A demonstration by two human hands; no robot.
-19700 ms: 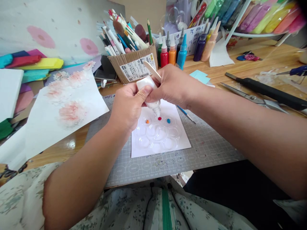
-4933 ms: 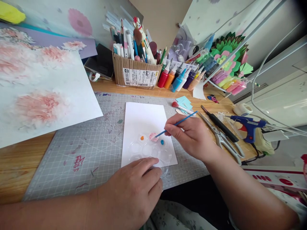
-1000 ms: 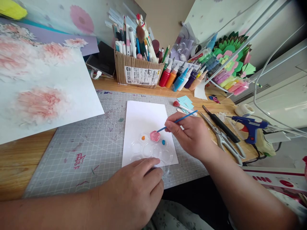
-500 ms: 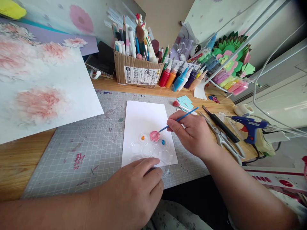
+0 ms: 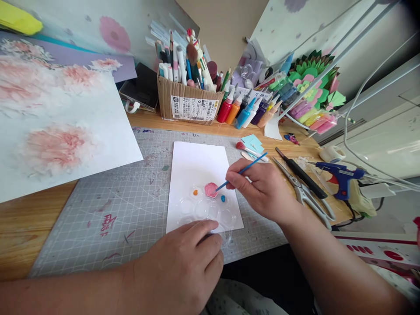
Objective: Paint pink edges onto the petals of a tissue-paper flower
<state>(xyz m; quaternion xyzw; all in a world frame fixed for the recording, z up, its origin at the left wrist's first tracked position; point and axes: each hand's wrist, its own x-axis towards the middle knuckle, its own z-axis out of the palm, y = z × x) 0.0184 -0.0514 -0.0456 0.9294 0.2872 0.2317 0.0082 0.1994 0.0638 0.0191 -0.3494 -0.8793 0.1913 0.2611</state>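
A clear plastic paint palette (image 5: 201, 211) with round wells lies on a sheet of white paper (image 5: 199, 162). Pink paint (image 5: 210, 189) fills one well, with a dab of orange paint (image 5: 195, 192) to its left and a dab of blue paint (image 5: 223, 198) to its right. My right hand (image 5: 257, 189) pinches a thin blue paintbrush (image 5: 246, 167), whose tip rests in the pink. At the palette's near edge, my left hand (image 5: 193, 256) is closed over the rim; its thumb is hidden.
Under the paper is a grey cutting mat (image 5: 124, 205). Scissors (image 5: 305, 192), a black-handled cutter (image 5: 303, 177) and a blue glue gun (image 5: 343, 175) lie at the right. Behind stand paint bottles (image 5: 244, 114) and a cardboard box (image 5: 193, 103) of pens. A floral sheet (image 5: 108, 127) covers the left.
The brush tip has shifted within the pink well, and my right hand has moved slightly down and left with the brush. My left hand stays on the palette.
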